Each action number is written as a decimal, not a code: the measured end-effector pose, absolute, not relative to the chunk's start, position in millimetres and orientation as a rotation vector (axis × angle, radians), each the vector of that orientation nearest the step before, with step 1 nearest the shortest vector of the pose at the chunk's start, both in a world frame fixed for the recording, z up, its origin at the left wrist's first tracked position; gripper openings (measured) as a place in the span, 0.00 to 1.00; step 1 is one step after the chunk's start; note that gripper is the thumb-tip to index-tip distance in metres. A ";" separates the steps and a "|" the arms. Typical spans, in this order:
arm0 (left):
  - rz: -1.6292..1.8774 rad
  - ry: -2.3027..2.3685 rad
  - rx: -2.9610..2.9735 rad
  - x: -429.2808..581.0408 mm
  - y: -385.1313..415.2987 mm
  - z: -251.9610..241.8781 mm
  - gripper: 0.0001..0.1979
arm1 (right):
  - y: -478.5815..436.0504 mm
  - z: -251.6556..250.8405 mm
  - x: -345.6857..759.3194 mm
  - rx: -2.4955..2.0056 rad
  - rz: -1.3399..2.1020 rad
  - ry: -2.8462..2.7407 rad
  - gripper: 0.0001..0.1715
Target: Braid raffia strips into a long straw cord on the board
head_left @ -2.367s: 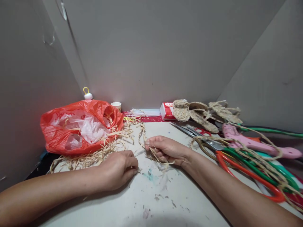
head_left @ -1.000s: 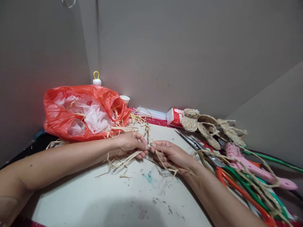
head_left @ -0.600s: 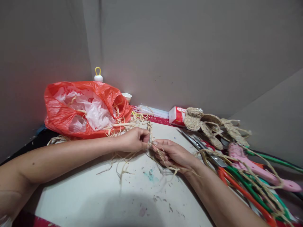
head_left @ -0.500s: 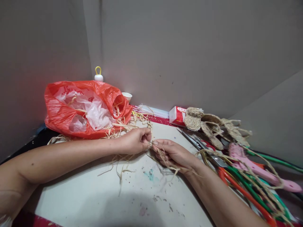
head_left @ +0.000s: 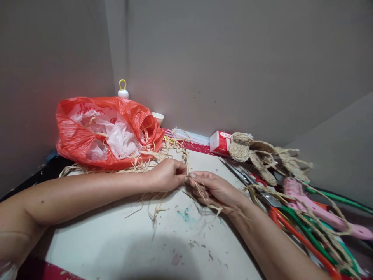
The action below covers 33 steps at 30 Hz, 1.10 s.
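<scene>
Over the middle of the white board, my left hand [head_left: 171, 174] and my right hand [head_left: 214, 188] meet fingertip to fingertip. Both pinch pale, dry straw strands [head_left: 201, 188]. Loose ends fan out beneath my right palm toward the wrist, and others hang below my left hand. A short knotted or braided length of straw [head_left: 185, 156] runs up from the pinch point, away from me. The exact spot where the strands cross is partly covered by my fingers.
A red plastic bag [head_left: 78, 144] with straw and white plastic stands at the left back. To the right lie scissors [head_left: 271, 199], a pink brush-like tool [head_left: 323, 212] and woven straw pieces [head_left: 265, 155]. A red and white box [head_left: 220, 142] and a paper cup [head_left: 158, 116] stand behind.
The camera view has shifted slightly. My left fingers have moved a little at the pinch, and the strands hanging below that hand have swung slightly right.
</scene>
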<state>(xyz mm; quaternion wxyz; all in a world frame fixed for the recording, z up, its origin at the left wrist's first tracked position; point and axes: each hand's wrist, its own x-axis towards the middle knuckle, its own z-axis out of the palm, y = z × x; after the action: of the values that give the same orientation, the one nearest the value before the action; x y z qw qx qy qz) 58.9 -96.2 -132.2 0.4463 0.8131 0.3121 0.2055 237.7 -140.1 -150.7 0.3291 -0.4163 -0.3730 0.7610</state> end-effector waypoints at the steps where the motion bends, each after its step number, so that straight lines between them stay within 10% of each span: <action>1: 0.462 0.783 1.925 59.2 -96.5 -130.9 0.06 | -139.9 -151.6 238.4 -1.088 1.988 -0.980 0.18; 17: 0.493 0.855 2.438 65.2 -98.4 -134.3 0.09 | -144.4 -144.5 230.5 -1.215 1.917 -1.068 0.21; 33: 0.125 0.752 1.195 58.8 -83.9 -121.9 0.04 | -142.0 -149.9 229.8 -1.250 1.824 -1.047 0.16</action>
<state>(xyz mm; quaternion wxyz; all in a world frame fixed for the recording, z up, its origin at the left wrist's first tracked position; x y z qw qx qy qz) 58.8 -83.9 -121.9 0.7593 0.5486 0.3454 0.0572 229.8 -142.0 -149.9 0.3406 -0.4804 -0.4025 0.7009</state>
